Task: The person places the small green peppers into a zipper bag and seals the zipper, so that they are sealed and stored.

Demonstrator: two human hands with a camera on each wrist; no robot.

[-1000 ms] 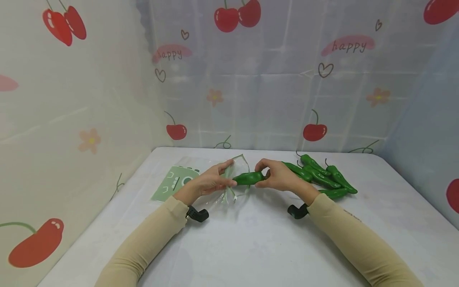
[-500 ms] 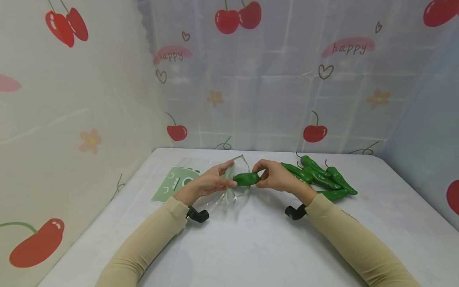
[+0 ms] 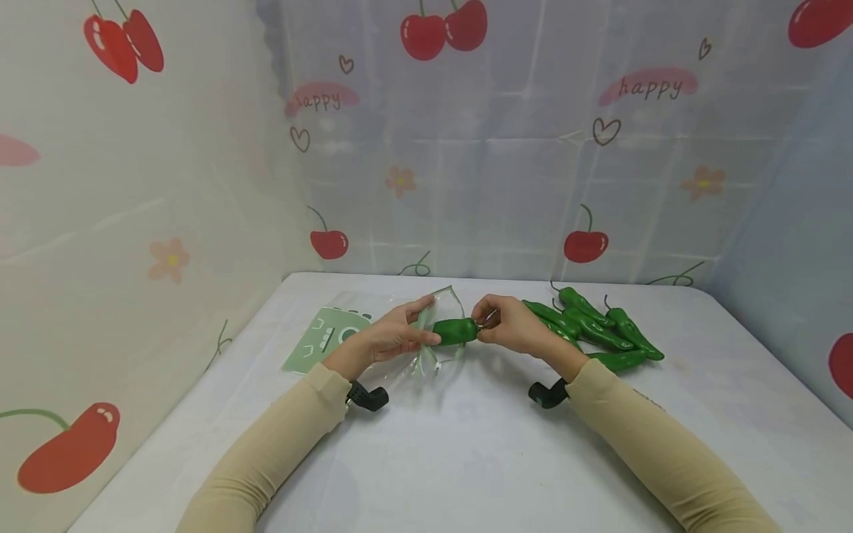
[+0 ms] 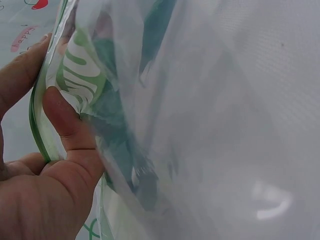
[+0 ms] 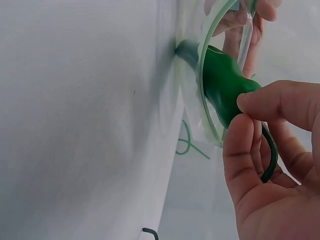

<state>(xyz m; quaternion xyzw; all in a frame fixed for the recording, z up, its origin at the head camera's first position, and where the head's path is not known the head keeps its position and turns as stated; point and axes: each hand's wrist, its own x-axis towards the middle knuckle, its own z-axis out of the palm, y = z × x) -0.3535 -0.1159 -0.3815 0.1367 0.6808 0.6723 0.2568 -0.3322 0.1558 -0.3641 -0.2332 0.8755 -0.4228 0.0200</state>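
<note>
While right fingers (image 5: pixel 285 102) pinch it, the pepper (image 5: pixel 222 80) juts beyond them.

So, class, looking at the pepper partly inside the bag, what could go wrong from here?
The right hand pinches the green pepper only near its stem end, so it might slip. The clear bag, held by the left hand, looks soft and wrinkled, so its mouth might fold against the pepper.

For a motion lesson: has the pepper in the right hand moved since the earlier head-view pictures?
Yes: the held pepper has shifted slightly left, away from the resting pepper pile, and deeper into the bag.
</note>
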